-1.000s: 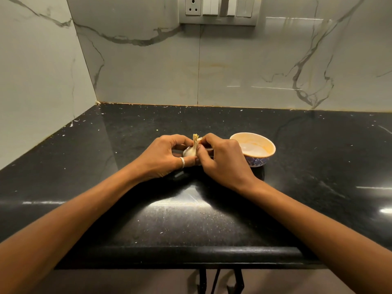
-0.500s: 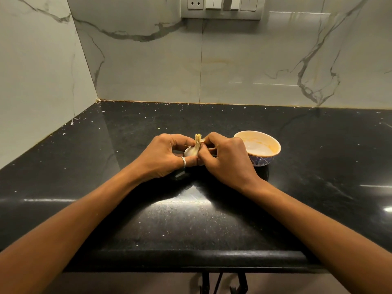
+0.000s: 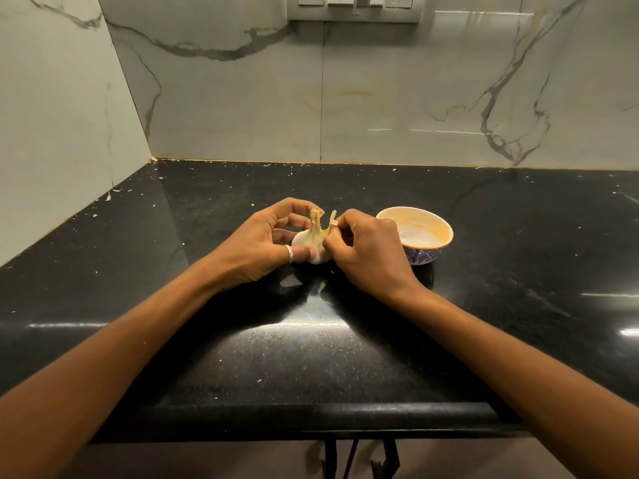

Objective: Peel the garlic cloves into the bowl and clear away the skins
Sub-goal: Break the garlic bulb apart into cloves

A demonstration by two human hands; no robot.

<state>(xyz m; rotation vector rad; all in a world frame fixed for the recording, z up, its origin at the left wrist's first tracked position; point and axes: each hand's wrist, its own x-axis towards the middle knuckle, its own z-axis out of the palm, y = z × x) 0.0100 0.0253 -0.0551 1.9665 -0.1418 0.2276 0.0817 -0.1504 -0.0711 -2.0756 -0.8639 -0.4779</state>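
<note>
A whole white garlic bulb (image 3: 309,240) with a dry yellowish stalk sits between both hands, just above the black counter (image 3: 311,357). My left hand (image 3: 257,245), with a silver ring on one finger, holds the bulb from the left, thumb under it. My right hand (image 3: 366,255) pinches a strip of the stalk and skin on the bulb's right side. The stalk stands split in two upright pieces. A small bowl (image 3: 436,225), cream inside and blue-patterned outside, stands right of my right hand and looks empty.
Marble walls close the counter at the back and the left. A switch and socket panel (image 3: 352,8) sits high on the back wall. Small pale flecks lie scattered over the counter. The counter's rounded front edge (image 3: 311,414) runs below my forearms.
The stalk, single before, now shows two split pieces, with my right hand drawing one part to the right. More of the white bulb shows between my hands.
</note>
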